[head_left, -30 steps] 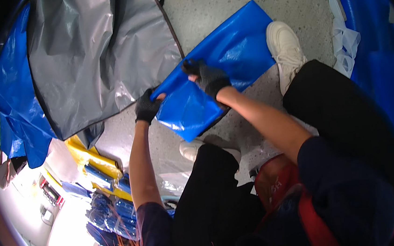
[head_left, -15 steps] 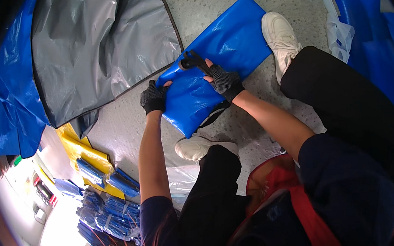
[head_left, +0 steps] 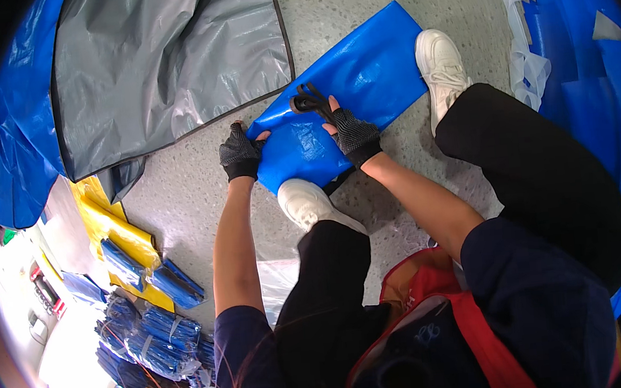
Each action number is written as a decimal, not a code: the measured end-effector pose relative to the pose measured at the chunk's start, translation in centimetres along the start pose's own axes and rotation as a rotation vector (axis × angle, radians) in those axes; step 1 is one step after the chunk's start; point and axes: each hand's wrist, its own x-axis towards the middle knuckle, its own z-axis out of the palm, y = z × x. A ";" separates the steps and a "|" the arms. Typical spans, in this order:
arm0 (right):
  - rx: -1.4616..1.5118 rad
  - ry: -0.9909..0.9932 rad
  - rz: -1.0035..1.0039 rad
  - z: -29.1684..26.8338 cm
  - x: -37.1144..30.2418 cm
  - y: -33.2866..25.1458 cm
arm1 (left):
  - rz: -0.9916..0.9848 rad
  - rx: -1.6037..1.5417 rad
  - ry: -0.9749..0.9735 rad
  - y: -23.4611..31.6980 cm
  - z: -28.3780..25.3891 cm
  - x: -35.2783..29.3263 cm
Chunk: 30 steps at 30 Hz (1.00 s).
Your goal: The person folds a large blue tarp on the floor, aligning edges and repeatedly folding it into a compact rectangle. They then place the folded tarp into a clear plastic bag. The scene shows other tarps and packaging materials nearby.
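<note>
A folded blue plastic sheet [head_left: 367,62], glossy and creased, lies on the floor before me. Both my hands wear dark fingerless gloves. At the sheet's left edge, my left hand [head_left: 240,152] grips it, thumb on top and the other fingertips mostly hidden. My right hand [head_left: 355,135] rests over the middle of the sheet, closed on a black looped strap [head_left: 305,103] that sticks out past its fingers; its exact kind is hard to make out. My left shoe [head_left: 304,200] overlaps the sheet's near edge, and my right shoe [head_left: 441,64] stands against its right end.
A large grey sheet with dark edging [head_left: 174,65] spreads at the upper left, beside hanging blue sheeting [head_left: 21,138]. Yellow folded sheets [head_left: 98,212] and several wrapped blue packs [head_left: 164,340] lie lower left. More blue sheeting [head_left: 584,111] and white strips [head_left: 529,71] are at right.
My left foot has moved forward onto the sheet's near edge. The whole view has shifted slightly. Both hands stay in about the same places on the sheet.
</note>
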 end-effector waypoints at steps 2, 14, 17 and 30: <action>-0.004 0.050 -0.067 -1.1 0.1 -0.2 | -0.010 -0.054 0.118 2.2 -1.2 -1.2; -0.366 -0.077 -0.165 -7.1 7.5 6.7 | 0.136 -0.067 0.116 13.0 1.7 -4.3; -0.154 0.026 0.348 -12.0 10.0 15.8 | 0.191 -0.191 0.201 14.3 2.9 -3.2; 0.131 -0.565 -0.075 -16.9 2.2 -9.5 | 0.138 -0.589 0.168 16.7 5.4 -0.6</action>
